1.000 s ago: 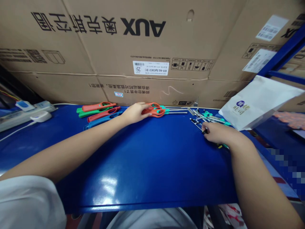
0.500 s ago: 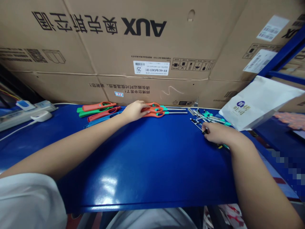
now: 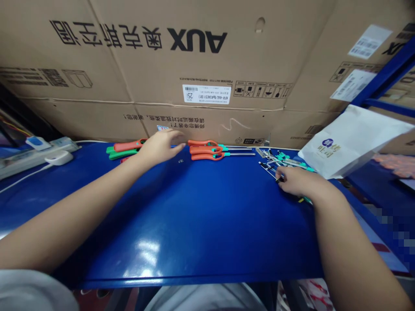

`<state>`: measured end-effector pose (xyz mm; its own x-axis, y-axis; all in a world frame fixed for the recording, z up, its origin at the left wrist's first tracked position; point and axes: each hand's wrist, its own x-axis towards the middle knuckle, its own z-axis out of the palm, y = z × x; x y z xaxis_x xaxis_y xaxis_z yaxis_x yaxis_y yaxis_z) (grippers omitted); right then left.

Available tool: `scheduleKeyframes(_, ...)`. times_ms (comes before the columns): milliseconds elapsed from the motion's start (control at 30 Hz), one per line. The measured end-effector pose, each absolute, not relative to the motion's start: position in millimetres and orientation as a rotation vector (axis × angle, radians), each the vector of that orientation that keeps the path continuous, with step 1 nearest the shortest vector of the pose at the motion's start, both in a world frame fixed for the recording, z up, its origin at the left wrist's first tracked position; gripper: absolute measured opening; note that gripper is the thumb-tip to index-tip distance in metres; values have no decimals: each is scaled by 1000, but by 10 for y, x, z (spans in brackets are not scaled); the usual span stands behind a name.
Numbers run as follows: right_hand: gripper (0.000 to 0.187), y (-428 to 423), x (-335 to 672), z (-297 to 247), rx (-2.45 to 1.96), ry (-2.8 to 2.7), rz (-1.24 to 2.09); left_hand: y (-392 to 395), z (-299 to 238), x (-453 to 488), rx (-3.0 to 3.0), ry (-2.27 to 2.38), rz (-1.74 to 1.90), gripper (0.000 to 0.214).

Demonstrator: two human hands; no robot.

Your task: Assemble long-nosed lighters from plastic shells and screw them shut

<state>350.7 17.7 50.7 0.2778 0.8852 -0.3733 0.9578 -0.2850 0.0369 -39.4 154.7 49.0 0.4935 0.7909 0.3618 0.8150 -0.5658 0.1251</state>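
The fingers of the left hand [image 3: 158,146] are parted from the thumb, with nothing visible between them. Half a second ago they rest on the three orange stick lighters [image 3: 205,150]; now they are off these and farther left, baring the butt ends of the handles. The lighters lie side by side at the far edge of the blue table [image 3: 201,216], metal nozzles pointing right. The left hand is now just beside the loose lighter handles at far left: an orange handle [image 3: 126,146] and green handles [image 3: 123,153] show, while a red handle [image 3: 124,160] is mostly covered. The blue handle seen earlier is hidden by the forearm.

The right hand [image 3: 293,179] stays in the same place, its fingers closed round a black-ended lighter part [image 3: 280,177]. Beyond it lies a pile of metal and teal lighter parts [image 3: 282,155], also unchanged.

Of the containers, a white paper bag [image 3: 353,138] leans at far right, near the pile; its contents cannot be seen. Cardboard with upside-down AUX lettering [image 3: 207,62] stands along the far edge, and whether it is a whole carton cannot be told. A power strip [image 3: 66,143] lies at far left.
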Motion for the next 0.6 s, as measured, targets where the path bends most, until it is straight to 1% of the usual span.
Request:
scheduleKeyframes(167,23,181,3506,501,2287,1729,-343,1492,409,-918,-2501,-1719,-388,39)
scheduleKeyframes(267,23,197,3497,487,2289,1813,-230,1455,376,-1165,-2457,-1797,-325,44)
scheduleKeyframes(400,35,217,3421,470,2291,1997,-41,1460,410,-1396,-2406,-1958,-275,46)
scheduleKeyframes(467,36,222,3348,445,2267,2126,27,1462,442,-1466,-2437,-1997,-269,45)
scheduleKeyframes(600,30,216,3144,343,2066,2572,101,1409,486,-1503,-2561,-2007,-298,37)
